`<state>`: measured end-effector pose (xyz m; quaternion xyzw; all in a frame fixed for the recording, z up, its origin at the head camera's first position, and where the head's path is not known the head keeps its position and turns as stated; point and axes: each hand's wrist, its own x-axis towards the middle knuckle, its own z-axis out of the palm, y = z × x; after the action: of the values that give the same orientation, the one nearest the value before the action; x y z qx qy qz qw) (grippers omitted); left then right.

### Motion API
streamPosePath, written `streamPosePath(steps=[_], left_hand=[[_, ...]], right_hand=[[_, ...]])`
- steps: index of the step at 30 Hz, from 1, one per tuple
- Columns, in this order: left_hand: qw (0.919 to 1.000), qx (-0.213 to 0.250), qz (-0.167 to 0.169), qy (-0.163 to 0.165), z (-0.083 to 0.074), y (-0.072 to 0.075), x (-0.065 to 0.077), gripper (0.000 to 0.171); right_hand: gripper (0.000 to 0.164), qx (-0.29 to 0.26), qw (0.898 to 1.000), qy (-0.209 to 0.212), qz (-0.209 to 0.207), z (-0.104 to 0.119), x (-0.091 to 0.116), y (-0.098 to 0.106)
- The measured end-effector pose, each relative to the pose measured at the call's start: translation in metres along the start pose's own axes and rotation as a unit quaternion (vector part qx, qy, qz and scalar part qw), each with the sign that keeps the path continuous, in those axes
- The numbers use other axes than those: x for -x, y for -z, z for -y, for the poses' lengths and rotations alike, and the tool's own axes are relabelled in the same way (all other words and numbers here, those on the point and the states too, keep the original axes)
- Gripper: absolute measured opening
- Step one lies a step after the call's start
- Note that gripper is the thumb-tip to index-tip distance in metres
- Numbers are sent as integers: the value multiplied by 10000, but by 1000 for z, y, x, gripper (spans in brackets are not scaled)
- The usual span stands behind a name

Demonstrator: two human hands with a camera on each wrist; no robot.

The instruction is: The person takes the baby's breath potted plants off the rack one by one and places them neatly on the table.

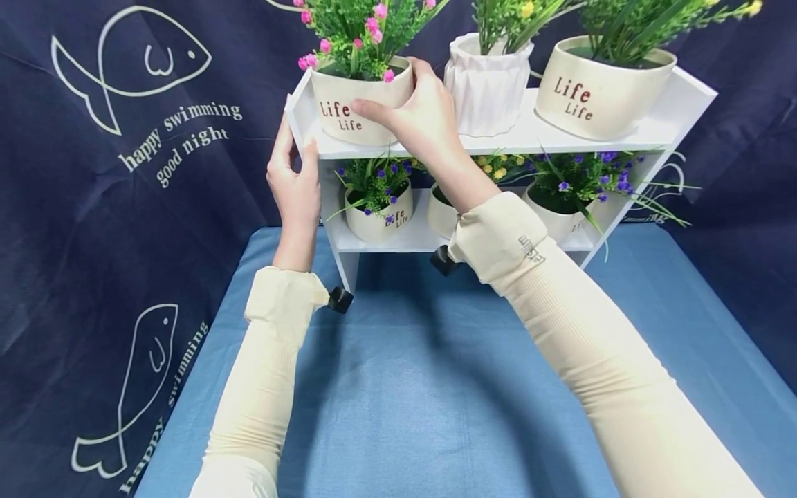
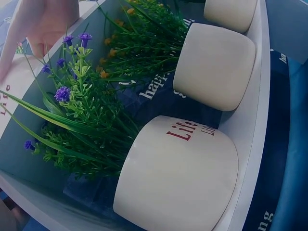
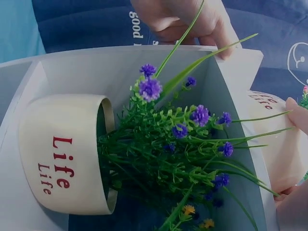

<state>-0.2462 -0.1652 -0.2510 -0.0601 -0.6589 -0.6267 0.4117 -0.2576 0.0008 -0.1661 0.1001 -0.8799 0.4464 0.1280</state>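
Note:
A potted plant with pink flowers stands on the upper left of a white two-tier shelf (image 1: 426, 148), in a cream pot (image 1: 336, 86) lettered "Life". My right hand (image 1: 429, 114) grips that pot, thumb across its front and fingers round its right side. My left hand (image 1: 294, 187) holds the shelf's left side panel, thumb at the front edge and fingers on the outer face. In the right wrist view the left hand (image 3: 187, 19) shows at that panel. On the lower tier beneath sits a cream pot (image 3: 62, 154) with purple flowers.
Beside the gripped pot stand a white fluted pot (image 1: 486, 97) and another cream "Life" pot (image 1: 598, 90), both planted. More flower pots (image 2: 214, 67) line the lower tier. The shelf stands on a blue cloth (image 1: 398, 387), before a dark blue curtain (image 1: 205, 41) with fish drawings.

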Motion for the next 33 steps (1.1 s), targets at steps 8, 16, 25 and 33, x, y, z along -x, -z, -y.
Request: streamPosePath(steps=[8,16,25,33], left_hand=[[10000,2,50,-48,-2,0,1,50],[9998,-153,36,101,-3,1,1,50],[9996,-101,75,270,-1,0,-1,51],[9991,-251,58,344,-2,3,-2,51]], right_hand=[[94,-612,9979,213,17,-5,6,2],[89,-739,9967,331,47,-8,17,7],[87,-956,9945,404,100,-12,30,13],[78,-1185,9915,536,57,-14,44,18]])
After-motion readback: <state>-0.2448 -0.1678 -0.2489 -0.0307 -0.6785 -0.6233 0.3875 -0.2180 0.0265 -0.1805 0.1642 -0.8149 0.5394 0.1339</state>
